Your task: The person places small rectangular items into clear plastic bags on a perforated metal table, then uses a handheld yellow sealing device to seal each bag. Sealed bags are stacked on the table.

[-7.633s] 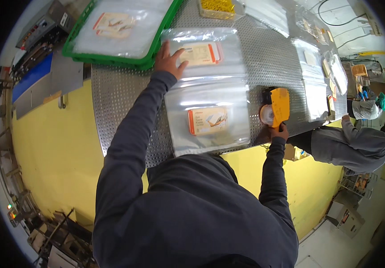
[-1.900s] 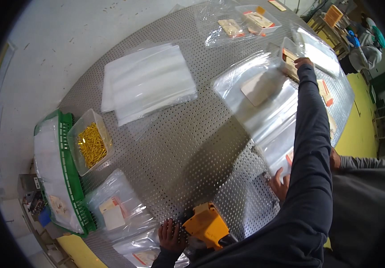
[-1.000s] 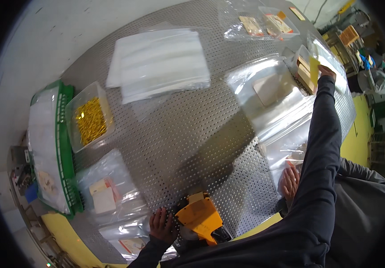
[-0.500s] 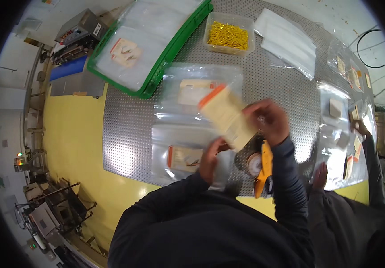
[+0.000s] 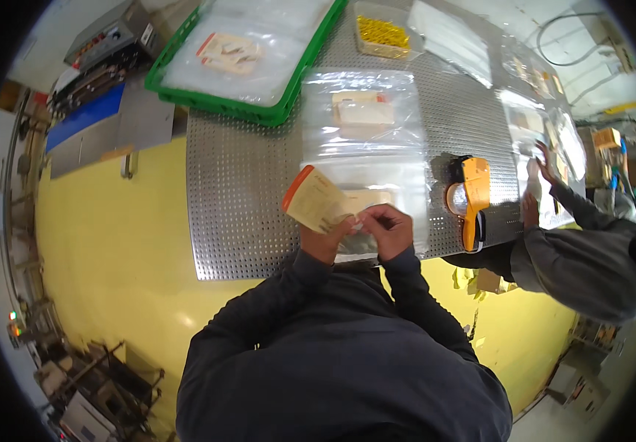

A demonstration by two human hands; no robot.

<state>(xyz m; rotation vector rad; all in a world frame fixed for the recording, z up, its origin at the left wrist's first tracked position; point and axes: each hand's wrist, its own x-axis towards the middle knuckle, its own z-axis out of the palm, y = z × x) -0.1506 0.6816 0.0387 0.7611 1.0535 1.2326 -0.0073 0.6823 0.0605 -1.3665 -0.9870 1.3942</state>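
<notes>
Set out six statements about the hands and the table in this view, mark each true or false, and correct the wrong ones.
1. The left hand holds a card with an orange end. True.
2. The two hands are wide apart. False: the right hand is close beside the left hand, by the card's lower end.
3. An orange tape dispenser rests on the perforated metal table, in nobody's hand. True.
4. The yellow pieces are scattered loose. False: the yellow pieces lie in a clear plastic box.
5. A co-worker in grey is at the table on the right. True.
6. The green tray is right of the plastic box. False: the green tray is to its left.
</notes>
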